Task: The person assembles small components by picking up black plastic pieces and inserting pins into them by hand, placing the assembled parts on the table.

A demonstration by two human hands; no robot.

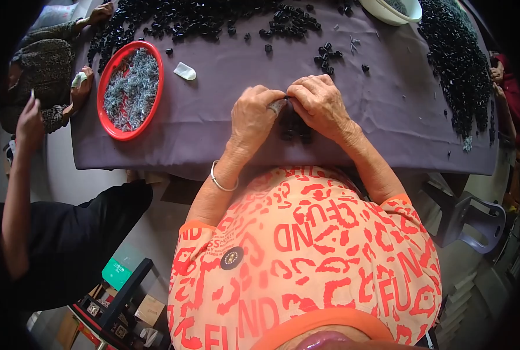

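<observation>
Head view: we see the left hand [253, 116] and right hand [318, 104] pinching one small grey piece [277, 105] together. Black parts [295, 127] lie beneath on the purple cloth [213, 125].

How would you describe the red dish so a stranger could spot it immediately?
On the purple-covered table, look to the left end, well left of the left hand. The red dish is a round, shallow tray heaped with small grey metal pieces, unlike the loose black parts around it.

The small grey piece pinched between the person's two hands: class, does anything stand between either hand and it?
Nothing visible does. The left hand and right hand meet fingertip to fingertip on the small grey piece, above some black parts on the purple cloth.
</observation>
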